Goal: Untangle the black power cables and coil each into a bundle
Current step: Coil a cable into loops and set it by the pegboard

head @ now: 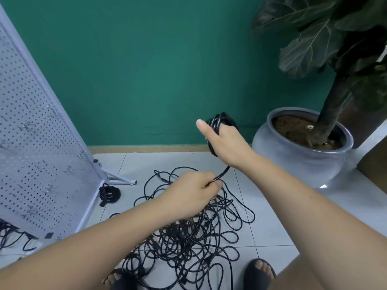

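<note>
Black power cables (pixel 188 237) lie tangled on the floor (pixel 272 216) below both hands. The right hand (pixel 226 143) grips a coil (pixel 219 121) wound round its fingers. Just below it, the left hand (pixel 194 191) pinches the strand (pixel 224 173) leading up to that coil.

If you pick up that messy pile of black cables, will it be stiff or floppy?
Probably floppy: the tangled pile of black power cables lies in loose, curving loops on the tiled floor. It'd likely rise as a clump, since strands cross everywhere. Probably light: the right hand holds a coiled black cable bundle up.
</note>
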Demonstrator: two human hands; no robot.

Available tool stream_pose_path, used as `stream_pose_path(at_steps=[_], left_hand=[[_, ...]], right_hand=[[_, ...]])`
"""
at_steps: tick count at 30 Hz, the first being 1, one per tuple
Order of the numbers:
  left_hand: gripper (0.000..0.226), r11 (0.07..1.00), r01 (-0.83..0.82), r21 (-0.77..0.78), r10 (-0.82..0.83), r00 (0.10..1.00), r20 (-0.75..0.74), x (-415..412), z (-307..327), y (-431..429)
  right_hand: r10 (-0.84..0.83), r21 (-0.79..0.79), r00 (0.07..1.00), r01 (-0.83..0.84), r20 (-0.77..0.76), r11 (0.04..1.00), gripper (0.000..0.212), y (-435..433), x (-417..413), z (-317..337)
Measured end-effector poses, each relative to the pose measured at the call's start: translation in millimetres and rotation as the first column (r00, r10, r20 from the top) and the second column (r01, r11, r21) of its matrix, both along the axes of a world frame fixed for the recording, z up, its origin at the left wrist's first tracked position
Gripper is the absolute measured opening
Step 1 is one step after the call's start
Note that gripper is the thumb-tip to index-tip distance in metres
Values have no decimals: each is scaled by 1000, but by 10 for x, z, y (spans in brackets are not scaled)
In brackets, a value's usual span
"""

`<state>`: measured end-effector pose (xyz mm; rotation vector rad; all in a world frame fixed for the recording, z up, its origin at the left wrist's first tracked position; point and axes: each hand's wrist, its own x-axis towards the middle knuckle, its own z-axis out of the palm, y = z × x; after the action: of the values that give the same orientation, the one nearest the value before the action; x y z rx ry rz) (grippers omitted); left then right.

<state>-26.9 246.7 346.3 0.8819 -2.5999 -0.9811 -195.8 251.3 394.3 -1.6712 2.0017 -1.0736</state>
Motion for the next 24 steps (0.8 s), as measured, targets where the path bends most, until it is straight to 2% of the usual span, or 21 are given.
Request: stream_pose_path(at_steps=[5, 8, 12, 15, 19, 22, 24], left_hand=[[35, 988, -52, 149, 77, 982, -173, 206, 194, -176], [29, 963, -29, 270, 114, 945, -306, 317, 343, -297], [17, 948, 6, 318, 129, 907, -400, 423, 478, -492], [22, 941, 10, 339, 153, 880, -450, 484, 522, -623], [37, 932, -21, 361, 206, 851, -483, 516, 517, -729], [27, 920, -24, 392, 240, 825, -512, 464, 473, -754], [31, 919, -47, 392, 261, 817, -514, 383, 429, -732]], right_hand=[[113, 259, 993, -100, -39, 961, 83, 8, 62, -129], [120, 409, 980, -176, 159, 896, 101, 68, 134, -142], [136, 389, 835, -384, 533, 837, 96, 175, 284, -148], [144, 384, 715, -520, 684, 763, 99, 246, 430, -100], [203, 340, 684, -570, 701, 748, 100, 345, 541, 19], [259, 281, 720, -537, 643, 795, 94, 389, 580, 68], [274, 227, 752, -488, 600, 843, 91, 395, 592, 98]])
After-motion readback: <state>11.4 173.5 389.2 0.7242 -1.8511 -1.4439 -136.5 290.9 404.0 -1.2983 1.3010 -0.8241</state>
